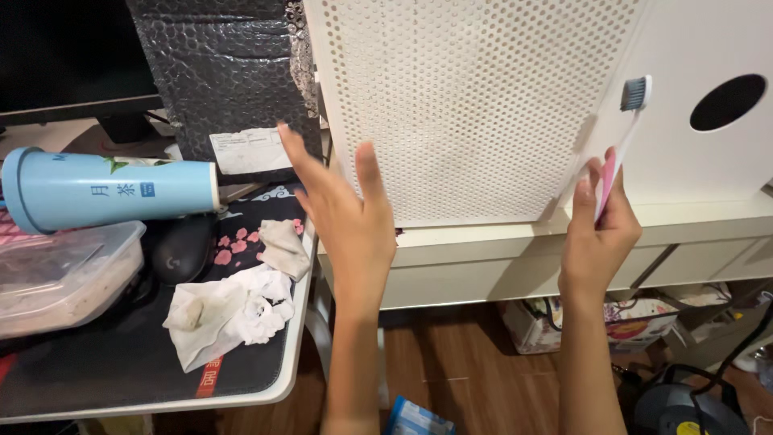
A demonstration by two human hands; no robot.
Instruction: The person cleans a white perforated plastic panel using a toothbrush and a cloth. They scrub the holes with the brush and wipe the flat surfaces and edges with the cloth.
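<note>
white perforated panel (471, 105) stands propped on a cream shelf (564, 234), steadied by the left hand (342, 209), fingers spread flat against its lower left edge. the right hand (600, 229) is closed around a pink toothbrush (620, 145), held near the panel's right edge, handle running upward, blue bristled head tilted up and to the right. beside them, a cluttered surface (266, 387) carries crumpled tissues (229, 310) and a blue tumbler (109, 189) above wooden floor (451, 354).

Your right hand (597, 234) hides the toothbrush (626, 129) handle's bottom. The white panel (467, 105) runs off the picture's top. The label (248, 151) print is too small.
</note>
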